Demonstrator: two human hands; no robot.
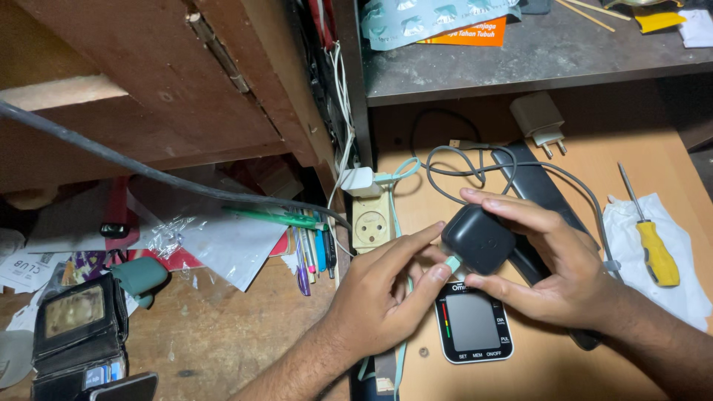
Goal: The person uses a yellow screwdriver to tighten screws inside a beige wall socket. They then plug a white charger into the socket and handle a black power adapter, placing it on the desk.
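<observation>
Black, rounded plastic power adapter (479, 238) sits right in the middle of things, held up just above the black blood-pressure monitor with its blank grey screen (473, 321) on the pale wooden desk (653, 145). The right hand (553, 260) has it clamped: fingers (512, 206) curled over the top edge, thumb underneath, closed snug around the body, not spread at all. And the left hand (382, 286) comes in from the side, forefinger stretched along the adapter's near edge, thumb and finger pinching a small pale-green plug tip (452, 263) right at the adapter's lower corner. Whether that tip is seated in the adapter or only touching it, I can't tell from here.

To my eye, the thing to get right is alignment: keep the right hand steady as an anchor, line the plug square with its socket, and press straight, no twisting, no forcing.

Around them it's crowded. A grey cable (475, 167) loops behind the hands, a white charger plug (540, 119) lies further back, and a yellow-handled screwdriver (650, 238) rests on a white cloth (687, 289) well off to the right. A cream socket block (371, 221) stands just left of the hands, with a bunch of coloured pens (312, 249) beside it.
</observation>
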